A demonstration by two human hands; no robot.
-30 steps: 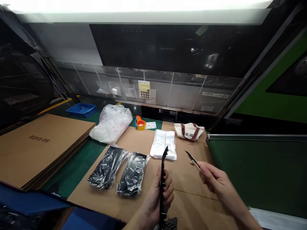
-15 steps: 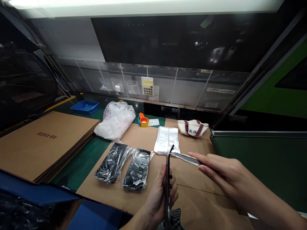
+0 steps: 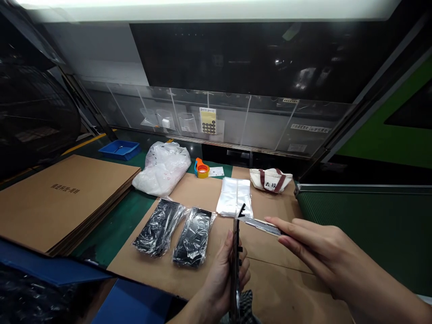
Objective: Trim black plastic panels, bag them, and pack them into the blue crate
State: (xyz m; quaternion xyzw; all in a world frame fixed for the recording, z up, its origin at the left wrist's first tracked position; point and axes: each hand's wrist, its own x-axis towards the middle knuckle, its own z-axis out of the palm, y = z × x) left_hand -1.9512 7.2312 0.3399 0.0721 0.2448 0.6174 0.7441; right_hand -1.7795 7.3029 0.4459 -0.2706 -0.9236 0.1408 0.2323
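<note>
My left hand is closed around a thin black plastic part, held upright and seen edge-on, with small tabs along its right side. A utility knife is pinched between the thumb and fingers of my right hand. Its blade tip is at the top end of the black part, near the tabs; whether it touches cannot be made out. Left of my hands, two black parts in clear plastic wrap, one outer and one inner, lie on the cardboard.
Beyond my hands lie clear plastic bags, an orange tape dispenser and a canvas pouch. Stacked cardboard, a white plastic bag and a blue tray sit left. A green conveyor belt runs at right.
The knife and my right hand have shifted very slightly at the top of the black part. My left hand keeps its hold almost unmoved.
</note>
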